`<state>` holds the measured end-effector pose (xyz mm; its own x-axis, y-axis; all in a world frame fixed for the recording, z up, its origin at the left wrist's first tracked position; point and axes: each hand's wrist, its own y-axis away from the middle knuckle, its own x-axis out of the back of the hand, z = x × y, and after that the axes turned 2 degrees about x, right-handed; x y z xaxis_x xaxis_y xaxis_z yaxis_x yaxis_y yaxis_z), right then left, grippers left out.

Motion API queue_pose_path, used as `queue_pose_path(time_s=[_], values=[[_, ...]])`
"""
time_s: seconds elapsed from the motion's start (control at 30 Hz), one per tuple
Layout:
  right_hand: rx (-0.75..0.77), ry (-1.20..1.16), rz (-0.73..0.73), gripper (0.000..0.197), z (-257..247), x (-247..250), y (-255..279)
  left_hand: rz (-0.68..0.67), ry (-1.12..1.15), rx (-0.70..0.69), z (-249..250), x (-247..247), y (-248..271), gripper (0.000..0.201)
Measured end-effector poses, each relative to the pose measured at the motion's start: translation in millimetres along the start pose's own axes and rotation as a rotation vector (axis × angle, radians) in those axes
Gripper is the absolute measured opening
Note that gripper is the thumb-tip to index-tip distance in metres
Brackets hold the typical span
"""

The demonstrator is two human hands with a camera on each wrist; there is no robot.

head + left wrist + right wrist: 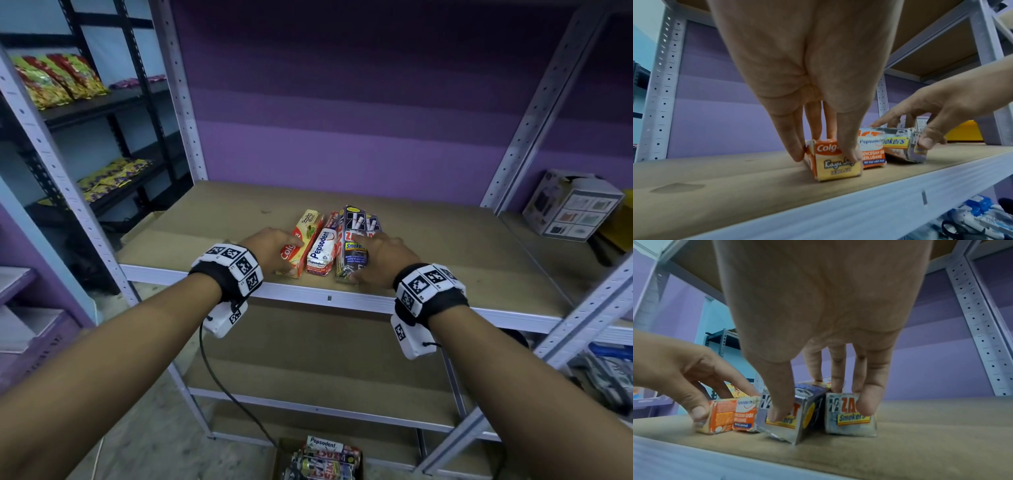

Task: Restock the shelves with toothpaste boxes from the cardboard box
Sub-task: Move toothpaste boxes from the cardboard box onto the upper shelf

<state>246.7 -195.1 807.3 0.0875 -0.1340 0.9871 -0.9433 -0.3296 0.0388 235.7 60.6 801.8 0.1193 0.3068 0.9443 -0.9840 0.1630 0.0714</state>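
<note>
Toothpaste boxes (320, 248): glossy rectangular cartons

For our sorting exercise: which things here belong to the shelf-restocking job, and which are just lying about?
Part of the job: Colgate box, Pepsodent box, Zact boxes, held by the left hand and right hand; the shelf; the cardboard box on the floor.

Lying about: snack packets, white carton.

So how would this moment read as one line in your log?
left hand: grips Colgate box | right hand: grips Zact boxes | shelf: four boxes
</note>
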Motion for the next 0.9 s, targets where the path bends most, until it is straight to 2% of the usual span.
queue_pose_path(time_s=[0.13,0.27,0.47,0.6,0.83,0.9], values=[[-0.028,0.059,-0.021,0.086,-3.1,-1.7,-7.5,0.068,-0.06,-0.041,3.4,-7.7,-6.8,0.062],[-0.054,0.073,-0.045,0.084,-7.8,-1.3,-12.8,0.057,-0.044,-0.039,4.1,-8.2,-9.0,0.064],[-0.047,-0.012,0.015,0.083,-6.2,-1.3,-8.4,0.026,-0.076,-0.039,3.5,-4.8,-4.5,0.062],[0.0,-0.096,0.05,0.079,1.3,2.2,-1.3,0.027,-0.122,-0.077,9.7,1.5,3.7,0.055],[0.166,-0.218,0.076,0.035,12.1,1.3,23.5,0.059,-0.114,-0.262,21.5,7.1,32.4,0.041],[0.219,-0.262,0.042,0.028,13.4,-2.4,34.4,0.054,-0.099,-0.302,24.5,2.5,41.2,0.034]])
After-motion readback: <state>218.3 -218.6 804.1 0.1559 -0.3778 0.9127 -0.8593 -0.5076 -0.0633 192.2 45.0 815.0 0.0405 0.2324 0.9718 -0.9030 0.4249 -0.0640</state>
